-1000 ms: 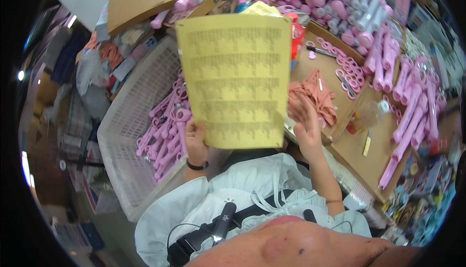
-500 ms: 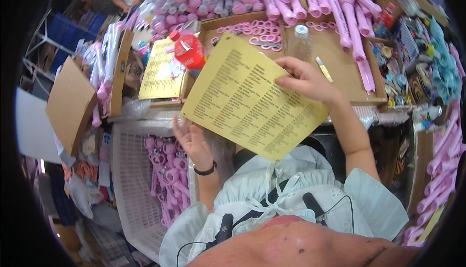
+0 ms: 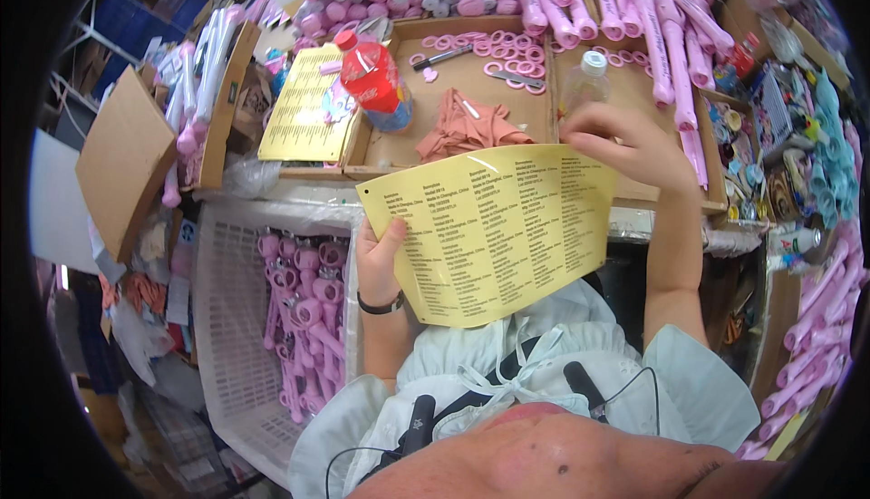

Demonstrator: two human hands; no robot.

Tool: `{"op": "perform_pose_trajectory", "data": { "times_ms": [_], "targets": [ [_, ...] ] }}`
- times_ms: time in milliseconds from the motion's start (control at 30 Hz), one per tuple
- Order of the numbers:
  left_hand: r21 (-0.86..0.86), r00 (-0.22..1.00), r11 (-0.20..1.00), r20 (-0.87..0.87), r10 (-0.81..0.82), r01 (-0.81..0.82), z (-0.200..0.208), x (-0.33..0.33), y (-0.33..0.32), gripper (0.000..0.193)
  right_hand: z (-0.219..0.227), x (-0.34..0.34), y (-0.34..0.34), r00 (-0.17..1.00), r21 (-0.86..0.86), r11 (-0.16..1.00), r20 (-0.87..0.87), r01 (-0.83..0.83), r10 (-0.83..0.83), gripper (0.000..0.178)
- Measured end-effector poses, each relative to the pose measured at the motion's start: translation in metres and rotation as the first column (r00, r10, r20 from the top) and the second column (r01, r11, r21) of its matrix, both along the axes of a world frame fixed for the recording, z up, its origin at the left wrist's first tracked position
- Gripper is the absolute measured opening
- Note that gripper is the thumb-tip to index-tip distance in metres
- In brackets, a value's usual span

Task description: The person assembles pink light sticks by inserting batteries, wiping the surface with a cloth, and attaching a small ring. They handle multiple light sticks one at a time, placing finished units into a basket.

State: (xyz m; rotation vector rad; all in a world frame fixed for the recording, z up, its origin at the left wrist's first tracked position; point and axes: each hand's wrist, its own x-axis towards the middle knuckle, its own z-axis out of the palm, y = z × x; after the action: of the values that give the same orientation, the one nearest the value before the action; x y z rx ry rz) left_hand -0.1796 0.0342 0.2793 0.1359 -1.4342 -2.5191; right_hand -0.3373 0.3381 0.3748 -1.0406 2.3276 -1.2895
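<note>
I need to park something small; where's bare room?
The cardboard tray is bare between red bottle and orange cloth, and between clear bottle and long pink tubes. Pink rings crowd its far side; the held yellow sheet partly hides the near edge.

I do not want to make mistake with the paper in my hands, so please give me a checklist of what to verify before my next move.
1. Left hand holds the yellow sheet by its left edge, thumb on top: ok.
2. Right hand grips the sheet too: cannot tell; it is at the upper right corner.
3. Printed side faces up toward you: ok.
4. Red-labelled bottle is capped: ok.
5. Tray behind the sheet is free of loose things: not ok; an orange cloth and a black pen lie there.
</note>
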Motion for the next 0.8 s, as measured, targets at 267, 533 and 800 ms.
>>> {"op": "perform_pose_trajectory", "data": {
  "times_ms": [267,533,800],
  "targets": [
    [0.046,1.0,0.999,0.015,-0.027,0.026,-0.007,-0.009,-0.005,0.025,-0.099,0.04,0.036,0.794,-0.473,0.783,0.607,0.404,-0.043,0.037],
    [-0.034,0.998,0.999,0.062,0.011,-0.009,-0.016,-0.015,-0.004,0.026,-0.096,0.044,0.034,0.774,-0.434,0.769,0.621,0.469,-0.122,0.031],
    [-0.769,0.778,0.131,-0.603,0.176,-0.626,0.0,-0.03,0.001,0.049,-0.07,0.045,0.027,0.892,-0.385,0.86,0.424,0.335,-0.158,0.026]
  ]
}}
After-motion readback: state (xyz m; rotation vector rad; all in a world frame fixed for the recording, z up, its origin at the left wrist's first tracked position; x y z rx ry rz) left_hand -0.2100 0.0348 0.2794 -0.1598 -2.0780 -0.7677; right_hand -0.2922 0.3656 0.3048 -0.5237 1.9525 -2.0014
